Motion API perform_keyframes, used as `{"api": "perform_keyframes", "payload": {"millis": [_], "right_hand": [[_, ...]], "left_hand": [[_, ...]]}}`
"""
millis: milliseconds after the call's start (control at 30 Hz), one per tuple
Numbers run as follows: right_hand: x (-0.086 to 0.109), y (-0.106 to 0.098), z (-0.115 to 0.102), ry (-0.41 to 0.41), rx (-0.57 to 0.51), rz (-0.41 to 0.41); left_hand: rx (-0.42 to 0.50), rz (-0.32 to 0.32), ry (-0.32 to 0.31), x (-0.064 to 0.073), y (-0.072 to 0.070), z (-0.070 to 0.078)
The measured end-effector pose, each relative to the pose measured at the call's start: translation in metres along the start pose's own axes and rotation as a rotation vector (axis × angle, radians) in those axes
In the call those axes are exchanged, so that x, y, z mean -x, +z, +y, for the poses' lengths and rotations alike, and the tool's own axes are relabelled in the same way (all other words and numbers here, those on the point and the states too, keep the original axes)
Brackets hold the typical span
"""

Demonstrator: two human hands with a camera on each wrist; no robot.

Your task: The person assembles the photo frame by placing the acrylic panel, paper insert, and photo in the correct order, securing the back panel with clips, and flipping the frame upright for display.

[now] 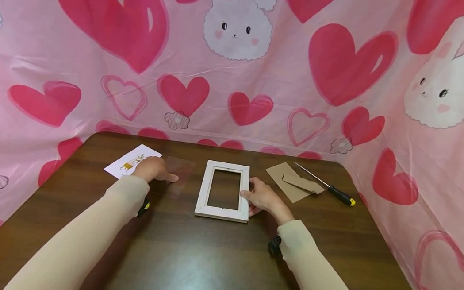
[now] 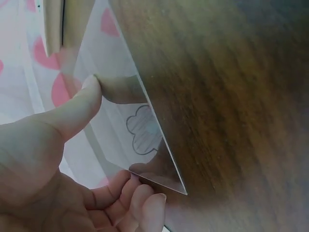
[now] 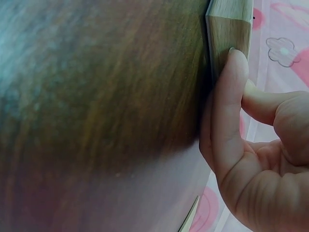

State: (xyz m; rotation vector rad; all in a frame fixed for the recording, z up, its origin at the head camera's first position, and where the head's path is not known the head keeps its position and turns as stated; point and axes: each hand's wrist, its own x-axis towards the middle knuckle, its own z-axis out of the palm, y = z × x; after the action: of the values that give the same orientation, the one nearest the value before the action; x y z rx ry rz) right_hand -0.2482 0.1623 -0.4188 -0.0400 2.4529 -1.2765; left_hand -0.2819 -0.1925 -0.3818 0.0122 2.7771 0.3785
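A white rectangular picture frame (image 1: pixel 203 192) lies at the middle of the table, its opening showing the wood below. On its right side my right hand (image 1: pixel 263 195) pinches the frame, thumb over the top and fingers along the outer edge. The wrist view shows the frame's pale wooden side (image 3: pixel 231 36) against a fingertip. To the left, my left hand (image 1: pixel 150 169) grips a clear sheet (image 1: pixel 185 168), its thumb on the shiny face and its curled fingers at the edge. Partly behind that hand lies a white card (image 1: pixel 145 151) with a small printed drawing.
Right of the frame lies a brown backing board (image 1: pixel 293 193) with a folded stand flap (image 1: pixel 301 183). Beside it rests a screwdriver (image 1: pixel 339 194) with a black and yellow handle. Pink heart-patterned cloth (image 1: pixel 220 73) hangs around the brown wooden table (image 1: pixel 169 256).
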Motion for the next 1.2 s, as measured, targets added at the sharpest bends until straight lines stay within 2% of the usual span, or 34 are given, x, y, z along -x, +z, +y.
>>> {"api": "perform_keyframes", "payload": {"millis": [167,400,467,600,733,1033,1200], "right_hand": [[0.0,-0.001,-0.001,-0.001,-0.002,-0.007],[0.0,-0.002,-0.002,-0.002,-0.004,-0.011],[0.0,-0.002,-0.002,-0.003,-0.003,-0.011],[0.0,-0.002,-0.002,0.002,0.004,-0.005],[0.0,-0.001,-0.001,0.004,0.006,-0.006],[0.0,-0.002,-0.001,0.005,0.013,0.004],[0.0,0.0,0.0,0.0,0.007,0.001]], "left_hand": [[0.031,-0.042,-0.031,-0.004,-0.004,-0.001],[0.192,-0.058,-0.09,-0.006,-0.003,-0.001],[0.174,-0.038,-0.072,-0.007,-0.003,-0.001],[0.07,-0.001,-0.03,-0.009,-0.003,-0.001],[0.026,-0.017,-0.04,-0.012,-0.005,-0.001],[0.055,-0.064,-0.058,-0.014,-0.011,-0.004],[0.163,-0.064,-0.074,-0.013,-0.01,-0.008]]}}
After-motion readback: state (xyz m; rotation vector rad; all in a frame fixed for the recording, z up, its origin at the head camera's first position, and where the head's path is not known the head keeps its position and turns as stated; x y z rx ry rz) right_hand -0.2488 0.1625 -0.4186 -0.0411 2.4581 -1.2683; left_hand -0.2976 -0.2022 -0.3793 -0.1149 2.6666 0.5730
